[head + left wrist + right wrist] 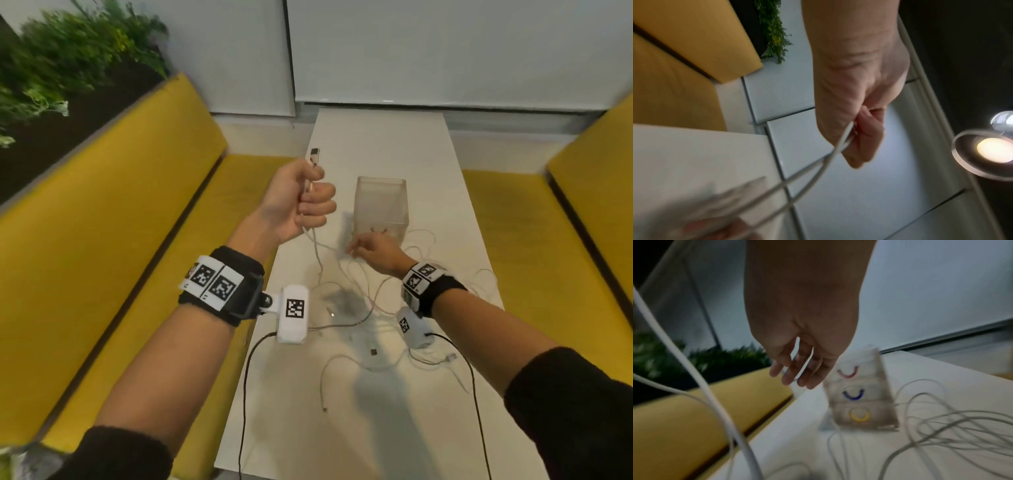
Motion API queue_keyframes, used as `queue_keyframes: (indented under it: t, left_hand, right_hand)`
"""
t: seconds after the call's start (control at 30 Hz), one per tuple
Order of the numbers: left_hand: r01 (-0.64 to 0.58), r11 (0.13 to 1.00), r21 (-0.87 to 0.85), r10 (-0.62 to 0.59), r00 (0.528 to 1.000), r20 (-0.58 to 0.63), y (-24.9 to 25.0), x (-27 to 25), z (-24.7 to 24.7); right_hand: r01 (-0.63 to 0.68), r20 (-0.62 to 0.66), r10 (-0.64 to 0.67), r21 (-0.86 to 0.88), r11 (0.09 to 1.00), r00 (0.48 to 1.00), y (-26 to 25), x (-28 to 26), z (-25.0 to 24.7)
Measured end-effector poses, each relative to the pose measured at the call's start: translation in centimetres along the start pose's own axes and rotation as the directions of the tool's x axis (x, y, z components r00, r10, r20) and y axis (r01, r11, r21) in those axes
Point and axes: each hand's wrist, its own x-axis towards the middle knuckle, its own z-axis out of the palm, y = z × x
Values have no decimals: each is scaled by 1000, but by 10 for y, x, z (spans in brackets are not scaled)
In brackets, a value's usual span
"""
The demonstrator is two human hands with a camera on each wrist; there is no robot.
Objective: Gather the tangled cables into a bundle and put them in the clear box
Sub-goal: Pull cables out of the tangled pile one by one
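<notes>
White cables (359, 308) lie tangled on the white table (445, 192). My left hand (305, 202) is raised above the table's left edge and grips several cable strands (830, 155) in a fist; a plug end (314, 154) sticks up out of it. The strands hang down from it to the tangle. My right hand (371, 250) hovers low just in front of the clear box (382, 205), fingers (795, 376) spread and straight, holding nothing. The box (859, 395) stands upright with red, blue and yellow marks on its front. More cable loops (951, 426) lie to its right.
Yellow bench seats (120, 240) run along both sides of the narrow table. A plant (68, 61) stands at the back left. Black wrist-camera leads (472, 377) hang over the near part of the table. A window blind closes the far end.
</notes>
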Motion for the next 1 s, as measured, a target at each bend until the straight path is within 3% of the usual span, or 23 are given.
queue_keyframes:
  t: [0.13,0.33,0.47,0.57,0.67,0.73,0.87,1.0]
  left_hand:
    - [140,990,-29,-142,989,-45,-32,-6,-29]
    - [133,991,-26,-135,973,-188,-71,-8,-71]
    - [126,991,41,-111,959,-260,-75,-13,-84]
    - [123,980,158,-70,950,-306,-75,-19,-94]
    - [79,978,193,-19,955,-297,-78,-23,-101]
    - [33,978,204,30,954,-297,-81,-24,-103]
    - [-22,948,317,140,925,-354,-84,-12,-91]
    - [-19,954,298,143,905,-400,-85,5,-63]
  right_hand:
    - [116,210,-44,-342,933,977,-8,35,56]
    - [180,339,-35,-406,896,940,12,65,139]
    - [230,294,-68,-561,796,953,22,60,160]
    - [144,189,-39,-583,800,981,37,56,161]
    - [-35,-4,35,-249,968,999,41,54,143]
    - [-42,-95,48,62,997,994,29,50,120]
    - [57,-122,-8,407,912,992,-29,30,67]
    - [6,-5,-4,647,763,1000,-75,9,29]
